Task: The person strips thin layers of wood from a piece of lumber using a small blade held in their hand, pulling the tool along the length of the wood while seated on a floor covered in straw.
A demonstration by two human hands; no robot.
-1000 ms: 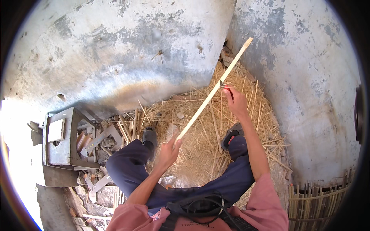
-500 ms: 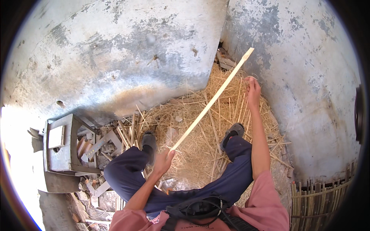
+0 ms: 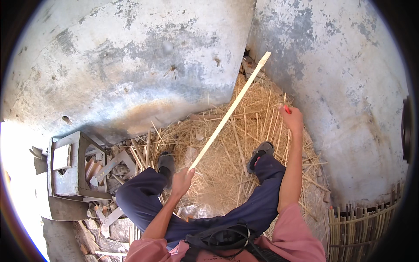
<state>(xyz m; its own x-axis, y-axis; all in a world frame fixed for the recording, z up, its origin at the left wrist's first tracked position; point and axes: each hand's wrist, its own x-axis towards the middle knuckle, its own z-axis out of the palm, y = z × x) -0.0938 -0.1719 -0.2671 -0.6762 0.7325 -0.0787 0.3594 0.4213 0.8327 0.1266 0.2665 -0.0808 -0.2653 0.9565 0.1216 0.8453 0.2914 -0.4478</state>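
My left hand (image 3: 181,182) is closed round the lower end of a long pale wooden strip (image 3: 229,112). The strip slants up and away to the right, its far end slightly wider and lying in view before the wall corner. My right hand (image 3: 293,118), to the right of the strip and apart from it, is closed on a small red-handled tool (image 3: 286,109). Only a bit of red shows at the fingers, so the tool's exact kind is unclear. Beneath both hands spreads a heap of straw-like shavings (image 3: 218,144).
Worn, peeling walls (image 3: 144,56) meet in a corner ahead. An old wooden frame box (image 3: 67,174) stands at left among rubble and scraps. Thin sticks (image 3: 268,120) lie on the shavings by my right shoe (image 3: 260,155). A slatted basket (image 3: 364,231) stands at lower right.
My right hand has come down and nearer, its fingers now curled, and red shows in it. The strip's far end has swung a little to the left; my left hand still holds its near end.
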